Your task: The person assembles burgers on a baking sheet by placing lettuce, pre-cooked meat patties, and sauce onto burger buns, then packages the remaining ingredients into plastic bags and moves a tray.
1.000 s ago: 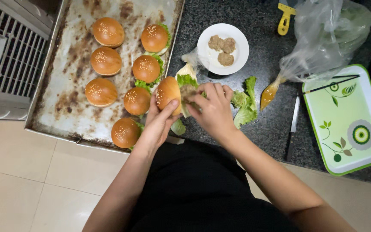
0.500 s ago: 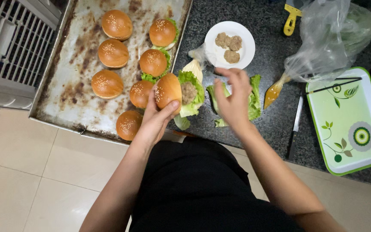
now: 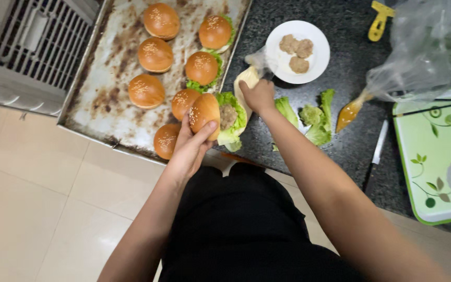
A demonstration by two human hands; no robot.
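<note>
My left hand (image 3: 190,149) grips an open burger (image 3: 212,116) by its sesame top bun, held on edge so the patty and green lettuce face right. My right hand (image 3: 258,95) closes on a clear piping bag of pale sauce (image 3: 248,78) on the dark counter, just right of the burger. Several finished burgers (image 3: 155,55) lie on a worn metal baking tray (image 3: 105,115). A white plate (image 3: 317,65) holding three patties sits beyond my right hand.
Loose lettuce leaves (image 3: 314,117) lie on the counter. A piping bag of orange sauce (image 3: 352,109), a crumpled clear plastic bag (image 3: 424,47), a yellow tool (image 3: 379,21) and a white pen-like stick (image 3: 380,142) lie right. A green-rimmed tray (image 3: 434,156) sits far right.
My right hand left the burger and lettuce, moved up and took hold of the pale sauce bag. My left hand keeps the burger and has tilted it more open.
</note>
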